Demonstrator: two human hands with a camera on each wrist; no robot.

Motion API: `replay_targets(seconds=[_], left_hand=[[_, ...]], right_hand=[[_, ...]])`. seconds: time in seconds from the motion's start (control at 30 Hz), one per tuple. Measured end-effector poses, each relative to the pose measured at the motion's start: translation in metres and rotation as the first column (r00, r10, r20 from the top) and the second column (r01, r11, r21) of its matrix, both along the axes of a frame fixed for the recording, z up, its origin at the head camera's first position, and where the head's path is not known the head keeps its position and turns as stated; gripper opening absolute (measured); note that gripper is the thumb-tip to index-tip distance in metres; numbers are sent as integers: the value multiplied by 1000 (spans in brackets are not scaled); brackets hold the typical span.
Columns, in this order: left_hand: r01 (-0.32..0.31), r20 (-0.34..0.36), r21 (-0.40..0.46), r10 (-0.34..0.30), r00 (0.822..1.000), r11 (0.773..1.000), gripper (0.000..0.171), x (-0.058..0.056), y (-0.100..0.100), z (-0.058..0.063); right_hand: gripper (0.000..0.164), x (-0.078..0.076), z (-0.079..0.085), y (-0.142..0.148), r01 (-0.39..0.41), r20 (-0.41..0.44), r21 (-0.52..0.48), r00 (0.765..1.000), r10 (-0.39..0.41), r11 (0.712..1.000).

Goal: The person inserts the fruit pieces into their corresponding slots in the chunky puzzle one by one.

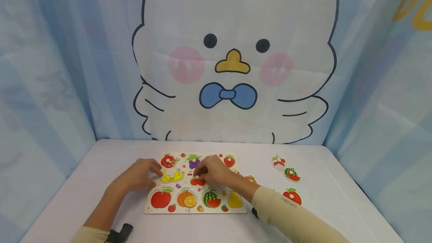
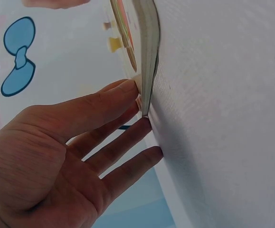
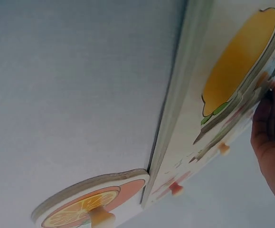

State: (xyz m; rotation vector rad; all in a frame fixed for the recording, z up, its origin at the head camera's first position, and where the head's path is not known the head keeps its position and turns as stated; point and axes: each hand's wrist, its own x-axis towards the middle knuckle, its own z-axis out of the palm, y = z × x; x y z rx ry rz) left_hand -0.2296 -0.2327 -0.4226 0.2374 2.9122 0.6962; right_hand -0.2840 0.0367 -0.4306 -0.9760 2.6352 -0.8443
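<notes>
A wooden fruit puzzle board (image 1: 156, 210) lies on the table, with knobbed fruit pieces and printed fruit on it. My right hand (image 1: 216, 170) is over its middle, thumb and fingertips pinched together at the red cherry piece (image 1: 197, 182); the knob is hidden by the fingers. At the board's left edge is my left hand (image 1: 140, 175). In the left wrist view its thumb (image 2: 113, 102) rests against the face near the corner, and the nearly straight fingers touch the edge and the tabletop. Close to the left fingertips sits the banana piece (image 1: 173, 176).
Right of the board lie loose pieces: a watermelon (image 1: 292, 174), a small red-and-white fruit piece (image 1: 278, 162) and a red fruit with green leaves (image 1: 292, 196). An orange piece (image 3: 87, 206) leans by the board's right edge. A printed curtain (image 1: 236, 123) hangs behind the table.
</notes>
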Motion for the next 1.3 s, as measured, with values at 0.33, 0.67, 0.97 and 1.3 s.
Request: replay_targets(seconds=[0.33,0.67,0.97,1.3], left_hand=[[19,30,-12,-19,999,1000,28,1,2,8],[25,36,-6,-24,999,1000,28,0,2,8],[16,42,-2,-16,999,1000,27,1,3,6],[23,36,-4,-23,999,1000,27,0,2,5]], right_hand=[[24,7,5,15,-22,59,-49,998,25,999],[31,11,8,43,1,58,-64,998,3,998],[27,9,13,81,29,64,-71,998,-24,997],[29,10,17,118,90,77,-54,993,-86,994]])
